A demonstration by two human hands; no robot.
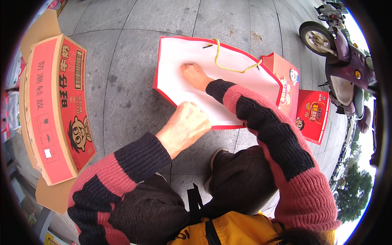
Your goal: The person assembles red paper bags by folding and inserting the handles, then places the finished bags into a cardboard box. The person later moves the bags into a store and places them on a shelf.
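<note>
A large gift bag (171, 75) with red edges and a white inside lies in front of me, its mouth spread wide. A twisted gold cord handle (220, 61) hangs across its far side. My left hand (186, 127) is closed at the near edge of the bag, gripping its rim; the fingertips are hidden. My right hand (196, 76) reaches into the bag with its fingers curled into a fist against the white inner wall. Nothing shows in that fist.
An opened red cardboard carton (51, 110) with raised flaps stands at my left. Beyond the bag on the right are a red-and-pink box (286, 75) and a red box (313, 114). A purple scooter (347, 57) is parked at the far right on the grey paving (126, 94).
</note>
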